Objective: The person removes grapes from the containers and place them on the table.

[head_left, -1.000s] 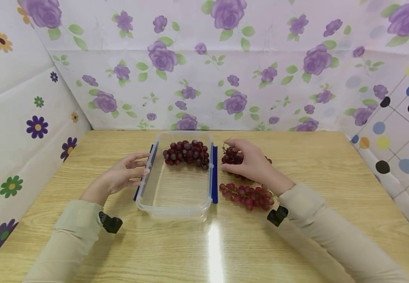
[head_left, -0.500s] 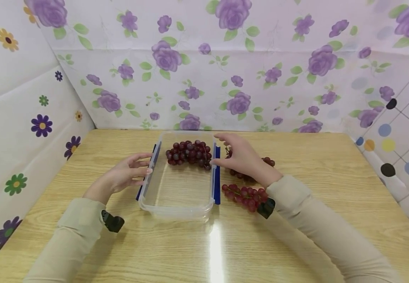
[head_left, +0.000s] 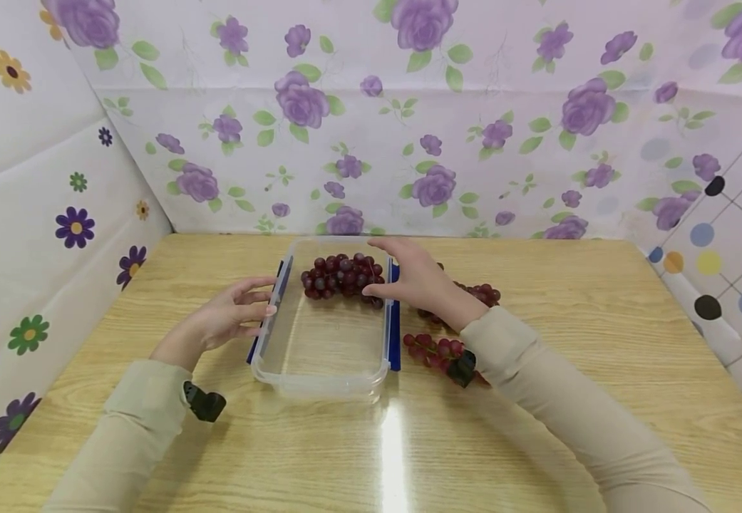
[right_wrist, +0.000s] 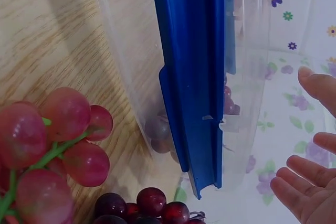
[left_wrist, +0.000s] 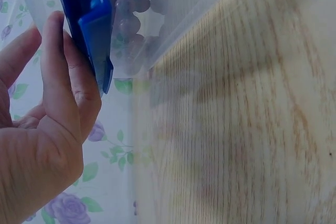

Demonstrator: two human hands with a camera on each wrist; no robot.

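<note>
A clear plastic food container point(head_left: 319, 379) with blue side latches point(right_wrist: 191, 77) stands lidless on the table. Inside, toward its back, lies a bunch of dark red grapes point(head_left: 338, 276). My left hand point(head_left: 232, 313) has its fingertips at the container's left rim, beside the blue latch there point(left_wrist: 89, 19). Over the right rim reaches my right hand point(head_left: 412, 278), thumb and fingers spread apart with nothing between them. Right of the container sit a second dark bunch of grapes point(head_left: 485, 293), partly hidden by that hand, and a lighter red bunch point(head_left: 431, 348), partly covered by the wrist camera.
The light wooden table point(head_left: 306, 456) meets a flowered cloth backdrop point(head_left: 358, 164) close behind the container. Patterned side panels stand at left point(head_left: 37, 271) and right point(head_left: 730, 256). A bright reflection runs down the tabletop in front.
My right hand has moved left from over the dark bunch on the table to above the container's right rim. The left hand stays at the left rim; the grapes stay where they were.
</note>
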